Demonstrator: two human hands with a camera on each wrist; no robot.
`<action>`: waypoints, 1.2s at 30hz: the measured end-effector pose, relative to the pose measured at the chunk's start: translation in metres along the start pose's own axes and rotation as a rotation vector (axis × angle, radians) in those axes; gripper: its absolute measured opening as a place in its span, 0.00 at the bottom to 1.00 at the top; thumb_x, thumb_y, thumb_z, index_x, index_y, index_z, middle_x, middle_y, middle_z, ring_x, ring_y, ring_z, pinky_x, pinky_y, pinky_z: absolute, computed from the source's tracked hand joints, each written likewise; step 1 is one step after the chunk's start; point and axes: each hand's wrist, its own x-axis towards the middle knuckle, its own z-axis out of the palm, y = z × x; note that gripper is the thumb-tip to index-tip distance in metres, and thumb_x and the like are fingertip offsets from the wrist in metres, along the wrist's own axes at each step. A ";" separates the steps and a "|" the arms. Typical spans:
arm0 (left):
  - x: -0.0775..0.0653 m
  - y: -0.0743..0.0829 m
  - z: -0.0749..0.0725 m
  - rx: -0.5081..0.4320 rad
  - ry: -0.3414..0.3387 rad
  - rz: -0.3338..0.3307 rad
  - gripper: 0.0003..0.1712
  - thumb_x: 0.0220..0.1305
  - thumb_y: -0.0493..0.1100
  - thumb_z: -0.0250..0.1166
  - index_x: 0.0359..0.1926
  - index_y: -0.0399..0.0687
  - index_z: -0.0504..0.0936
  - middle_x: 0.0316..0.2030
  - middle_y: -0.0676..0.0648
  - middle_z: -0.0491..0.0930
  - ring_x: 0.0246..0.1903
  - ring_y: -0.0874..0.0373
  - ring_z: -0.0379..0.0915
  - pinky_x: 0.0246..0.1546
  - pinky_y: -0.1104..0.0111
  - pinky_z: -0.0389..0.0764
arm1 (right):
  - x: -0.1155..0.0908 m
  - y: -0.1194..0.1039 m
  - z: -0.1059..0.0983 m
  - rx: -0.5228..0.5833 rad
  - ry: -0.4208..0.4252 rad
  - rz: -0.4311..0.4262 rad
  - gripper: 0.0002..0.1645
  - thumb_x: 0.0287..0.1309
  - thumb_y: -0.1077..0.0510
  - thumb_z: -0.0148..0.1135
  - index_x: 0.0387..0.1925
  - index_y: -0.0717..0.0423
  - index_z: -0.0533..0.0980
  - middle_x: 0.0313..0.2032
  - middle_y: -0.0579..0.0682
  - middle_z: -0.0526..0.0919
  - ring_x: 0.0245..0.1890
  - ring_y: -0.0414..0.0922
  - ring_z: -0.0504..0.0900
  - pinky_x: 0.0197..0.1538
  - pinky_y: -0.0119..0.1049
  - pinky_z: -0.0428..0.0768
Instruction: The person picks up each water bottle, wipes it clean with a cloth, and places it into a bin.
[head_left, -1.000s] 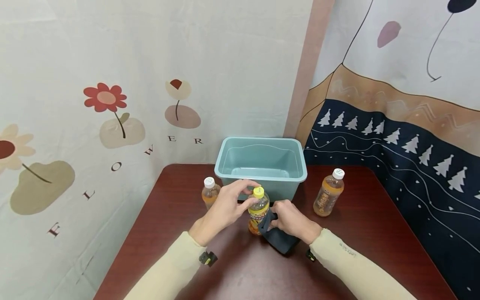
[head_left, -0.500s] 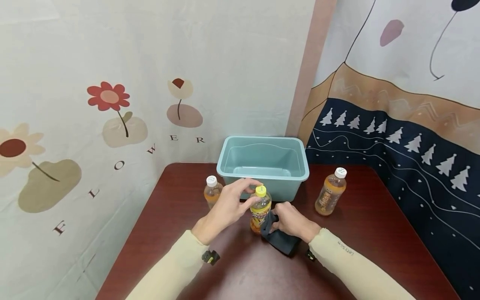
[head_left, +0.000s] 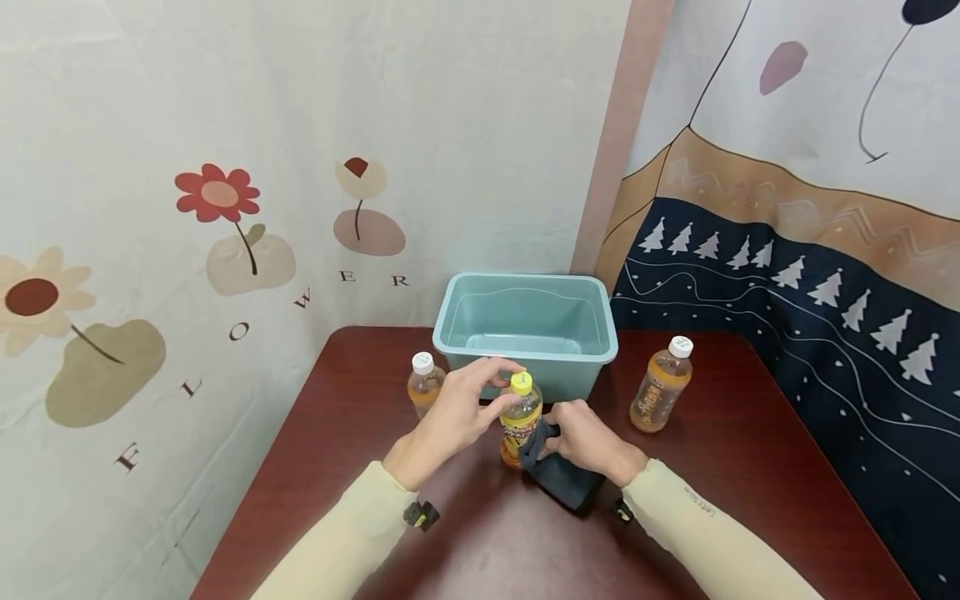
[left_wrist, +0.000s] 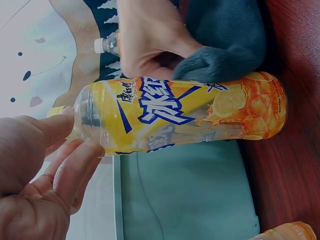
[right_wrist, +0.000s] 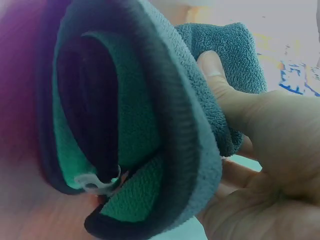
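An upright plastic drink bottle (head_left: pixel 521 427) with a yellow cap and a yellow-orange label stands on the table in front of the bin. My left hand (head_left: pixel 455 410) holds it near the neck, thumb on one side and fingers on the other, as the left wrist view shows. From the right, my right hand (head_left: pixel 588 440) pinches a dark grey-blue towel (head_left: pixel 567 485) and presses it against the label. In the right wrist view the thumb lies on the folded terry fabric (right_wrist: pixel 187 125), and the loose part loops down with a dark edge and a small pale tag.
Behind the bottle sits a light blue-green bin (head_left: pixel 525 357). A white-capped bottle (head_left: pixel 425 386) stands left of it, partly behind my left hand, and another white-capped bottle (head_left: pixel 660 387) stands at the right. Printed cloth (head_left: pixel 262 150) hangs behind the dark red table (head_left: pixel 322 400).
The head view has shifted slightly. My left hand keeps its hold on the bottle, and my right hand stays at its side with the towel, moving only very little.
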 end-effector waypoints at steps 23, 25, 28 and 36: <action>0.000 0.000 -0.001 0.000 -0.010 -0.002 0.24 0.75 0.42 0.82 0.67 0.50 0.87 0.59 0.44 0.92 0.53 0.50 0.95 0.53 0.58 0.97 | -0.005 -0.052 -0.061 -0.012 0.255 -0.027 0.27 0.60 0.56 0.91 0.61 0.55 0.94 0.45 0.48 0.94 0.44 0.40 0.88 0.48 0.31 0.92; 0.000 0.000 -0.001 0.001 -0.013 -0.004 0.24 0.75 0.42 0.82 0.67 0.51 0.87 0.59 0.45 0.92 0.53 0.51 0.94 0.53 0.58 0.97 | -0.005 -0.054 -0.063 -0.008 0.261 -0.027 0.27 0.60 0.56 0.91 0.61 0.56 0.94 0.46 0.48 0.94 0.44 0.40 0.88 0.49 0.32 0.93; 0.000 0.001 -0.002 0.000 -0.017 -0.008 0.24 0.75 0.42 0.82 0.67 0.51 0.88 0.58 0.45 0.93 0.53 0.51 0.94 0.53 0.57 0.97 | -0.004 -0.055 -0.063 -0.017 0.251 -0.023 0.28 0.61 0.55 0.91 0.62 0.57 0.93 0.46 0.49 0.93 0.44 0.40 0.88 0.49 0.33 0.93; 0.000 0.001 -0.002 0.010 -0.018 -0.006 0.24 0.74 0.42 0.83 0.67 0.52 0.87 0.56 0.46 0.93 0.52 0.52 0.95 0.52 0.58 0.97 | -0.004 -0.055 -0.065 -0.058 0.204 -0.018 0.32 0.62 0.53 0.90 0.65 0.60 0.91 0.48 0.51 0.92 0.46 0.41 0.87 0.49 0.34 0.93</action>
